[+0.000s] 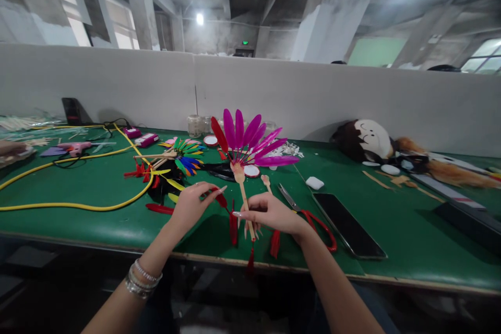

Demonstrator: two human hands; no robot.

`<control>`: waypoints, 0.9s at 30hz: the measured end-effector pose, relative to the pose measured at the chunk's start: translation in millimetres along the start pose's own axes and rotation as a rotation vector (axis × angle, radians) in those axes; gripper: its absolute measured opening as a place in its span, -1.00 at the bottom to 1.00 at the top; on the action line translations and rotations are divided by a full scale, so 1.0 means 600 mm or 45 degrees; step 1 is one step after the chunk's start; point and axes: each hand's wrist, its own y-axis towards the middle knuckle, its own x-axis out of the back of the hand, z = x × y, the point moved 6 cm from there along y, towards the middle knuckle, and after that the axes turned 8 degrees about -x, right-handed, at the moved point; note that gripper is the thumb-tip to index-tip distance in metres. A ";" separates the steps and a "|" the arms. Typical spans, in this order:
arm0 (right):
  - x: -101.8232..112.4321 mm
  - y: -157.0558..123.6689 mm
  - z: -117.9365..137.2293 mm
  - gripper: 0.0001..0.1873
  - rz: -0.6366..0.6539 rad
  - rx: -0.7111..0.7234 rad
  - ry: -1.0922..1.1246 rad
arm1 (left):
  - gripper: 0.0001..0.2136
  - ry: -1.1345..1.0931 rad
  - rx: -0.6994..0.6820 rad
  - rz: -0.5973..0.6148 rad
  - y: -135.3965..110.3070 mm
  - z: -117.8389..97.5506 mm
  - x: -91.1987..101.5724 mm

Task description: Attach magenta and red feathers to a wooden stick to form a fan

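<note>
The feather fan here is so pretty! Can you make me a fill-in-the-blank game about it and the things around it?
The feather fan has a handle made of ____.
The scissors beside the right hand have ____ handles.
The silver bracelets are on the ____ wrist.
The thick cable lying on the table is ____.

Missing words: wood, red, left, yellow.

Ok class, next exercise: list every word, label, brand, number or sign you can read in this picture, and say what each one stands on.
No text can be read anywhere in this view.
Small green lit sign on the far wall: too small and blurred to read.
Pink box on the table: any marking too small to read.
Long pale strip: its red mark is too blurred to read.
</note>
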 end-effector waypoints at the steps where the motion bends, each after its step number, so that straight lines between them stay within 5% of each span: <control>1: 0.000 0.000 0.000 -0.68 0.004 0.005 0.002 | -0.82 0.055 -0.012 -0.016 0.002 -0.004 0.005; 8: -0.003 -0.002 0.002 -0.68 0.047 0.016 0.003 | -0.76 0.304 -0.171 0.085 0.012 -0.032 0.007; 20: -0.002 -0.004 0.005 -0.71 0.009 -0.018 -0.012 | -0.77 0.005 -0.159 0.238 -0.007 -0.018 -0.041; 24: -0.001 -0.003 0.005 -0.72 -0.003 -0.007 -0.008 | -0.79 -0.028 -0.083 0.283 -0.017 -0.007 -0.042; 27: -0.002 -0.003 0.006 -0.71 0.013 0.003 -0.021 | -0.82 -0.214 0.095 0.162 -0.016 0.001 -0.017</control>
